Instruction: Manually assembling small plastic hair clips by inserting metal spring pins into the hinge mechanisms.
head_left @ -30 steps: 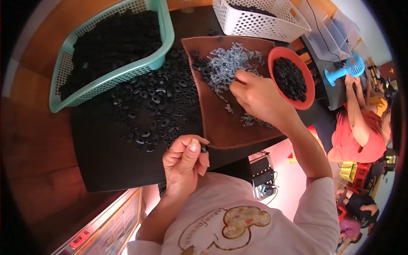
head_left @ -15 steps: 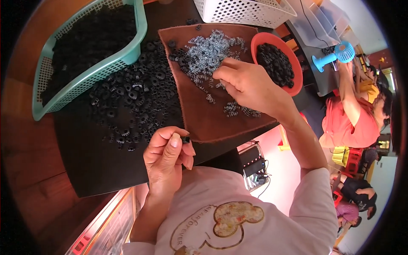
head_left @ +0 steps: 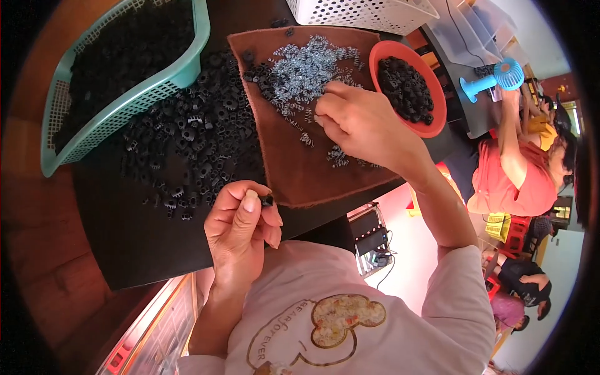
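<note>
teal basket point(head_left: 187, 69) | white basket point(head_left: 362, 12) | blue fan point(head_left: 494, 78), perhaps handheld

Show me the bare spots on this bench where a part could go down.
Bare: dark tabletop between the black-part pile and left hand; near strip of the brown mat below the right hand. Crowded: springs on the mat's far half, teal basket, red bowl.
</note>
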A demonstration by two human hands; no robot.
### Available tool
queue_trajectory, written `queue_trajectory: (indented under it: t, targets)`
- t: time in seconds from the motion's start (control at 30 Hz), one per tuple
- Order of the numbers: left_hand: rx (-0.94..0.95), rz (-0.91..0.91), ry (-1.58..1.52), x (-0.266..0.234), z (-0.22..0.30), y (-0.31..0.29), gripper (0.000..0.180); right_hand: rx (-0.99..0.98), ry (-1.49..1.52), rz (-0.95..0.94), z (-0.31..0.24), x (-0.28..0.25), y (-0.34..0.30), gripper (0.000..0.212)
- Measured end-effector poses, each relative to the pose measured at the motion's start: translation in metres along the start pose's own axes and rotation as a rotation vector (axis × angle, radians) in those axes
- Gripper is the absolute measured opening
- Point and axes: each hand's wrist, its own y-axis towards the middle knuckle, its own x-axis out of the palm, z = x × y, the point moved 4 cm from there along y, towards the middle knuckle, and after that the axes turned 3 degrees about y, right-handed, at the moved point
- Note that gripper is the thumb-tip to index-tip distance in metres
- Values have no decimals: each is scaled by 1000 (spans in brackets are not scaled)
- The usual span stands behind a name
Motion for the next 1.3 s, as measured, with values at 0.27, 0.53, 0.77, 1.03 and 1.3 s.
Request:
queue_trajectory:
  t: [0.27,0.53,0.77,1.03,1.3]
  targets:
    - [-52,-2,-61,5,-1,2,23,-2,958,-162,-58,-3,-9,7]
    - [-75,-17,-94,5,0,-3,23,-105,888,-28,-69,13,-4,9]
    - [-117,-77,-131,-1,1,-4,23,-187,849,-19,-78,15,-8,16]
    - [-191,-105,-164,-8,3,-7,26,4,1115,-212,-86,31,-4,26]
    - [-222,-135,-321,-20,3,-8,27,-120,1007,-170,-94,33,4,22]
